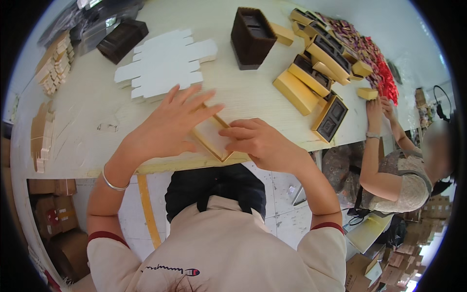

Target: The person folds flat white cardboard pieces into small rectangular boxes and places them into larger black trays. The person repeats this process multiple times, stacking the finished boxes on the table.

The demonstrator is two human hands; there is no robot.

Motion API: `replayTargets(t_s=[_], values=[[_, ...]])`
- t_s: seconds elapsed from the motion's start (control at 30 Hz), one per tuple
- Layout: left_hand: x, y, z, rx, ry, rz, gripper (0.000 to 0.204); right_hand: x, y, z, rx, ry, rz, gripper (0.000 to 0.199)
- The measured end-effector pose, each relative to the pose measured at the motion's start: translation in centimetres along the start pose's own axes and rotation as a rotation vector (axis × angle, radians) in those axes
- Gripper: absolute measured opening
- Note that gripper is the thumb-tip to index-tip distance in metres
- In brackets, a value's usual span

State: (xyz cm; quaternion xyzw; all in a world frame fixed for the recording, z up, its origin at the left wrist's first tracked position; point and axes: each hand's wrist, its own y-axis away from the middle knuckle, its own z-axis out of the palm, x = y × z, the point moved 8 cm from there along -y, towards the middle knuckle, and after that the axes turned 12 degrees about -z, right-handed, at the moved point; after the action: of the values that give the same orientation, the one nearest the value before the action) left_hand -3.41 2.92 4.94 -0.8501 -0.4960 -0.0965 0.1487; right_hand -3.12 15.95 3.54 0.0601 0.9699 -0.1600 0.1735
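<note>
A shallow gold-edged open box (pixel 216 134) with a pale inside lies at the table's near edge, one corner toward me. My left hand (pixel 168 121) is over its left side, fingers stretched and spread, slightly blurred. Bent fingers of my right hand (pixel 265 146) grip the box's right wall, with the fingertips reaching inside. Just beyond my left hand lies a stack of flat white die-cut card blanks (pixel 163 61). Part of the box is hidden under both hands.
Dark brown plastic tray stacks (pixel 253 36) (pixel 122 41) stand farther back. Gold boxes with dark inserts (pixel 331 117) are heaped at right, near red ribbon-like material (pixel 386 80). Folded card pieces (pixel 43 131) line the left. A co-worker (pixel 399 180) handles a small gold box (pixel 367 93) at right.
</note>
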Motion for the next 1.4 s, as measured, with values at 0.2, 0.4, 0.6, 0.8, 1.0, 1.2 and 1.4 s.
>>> replayTargets(t_s=[0.2, 0.4, 0.6, 0.8, 1.0, 1.2, 1.4], values=[[-1.5, 0.8, 3.6, -0.205, 0.118, -0.175, 0.079, 5.5, 1.4, -9.8, 0.543, 0.355, 0.171, 0.04], [-1.0, 2.5, 2.7, 0.023, 0.192, -0.185, 0.087, 13.0, -2.3, -12.1, 0.29, 0.597, 0.132, 0.015], [-2.7, 4.2, 3.1, 0.039, 0.257, -0.283, 0.083, 13.5, -2.8, -13.7, 0.279, 0.472, 0.202, 0.013], [-2.7, 4.4, 3.7, 0.063, 0.38, -0.344, 0.074, 8.2, 0.5, -17.0, 0.917, -0.137, 0.28, 0.012], [-1.2, 4.3, 4.3, 0.093, 0.442, -0.371, 0.076, 3.5, 8.9, -4.1, 0.963, -1.137, 0.685, 0.011], [0.4, 3.5, 4.8, 0.072, 0.388, -0.328, 0.079, 3.6, 10.0, 2.6, 0.837, -1.193, 0.962, 0.019], [0.2, 3.6, 5.1, -0.006, 0.377, -0.356, 0.078, 2.8, 7.4, 0.1, 0.462, -0.336, 0.577, 0.044]])
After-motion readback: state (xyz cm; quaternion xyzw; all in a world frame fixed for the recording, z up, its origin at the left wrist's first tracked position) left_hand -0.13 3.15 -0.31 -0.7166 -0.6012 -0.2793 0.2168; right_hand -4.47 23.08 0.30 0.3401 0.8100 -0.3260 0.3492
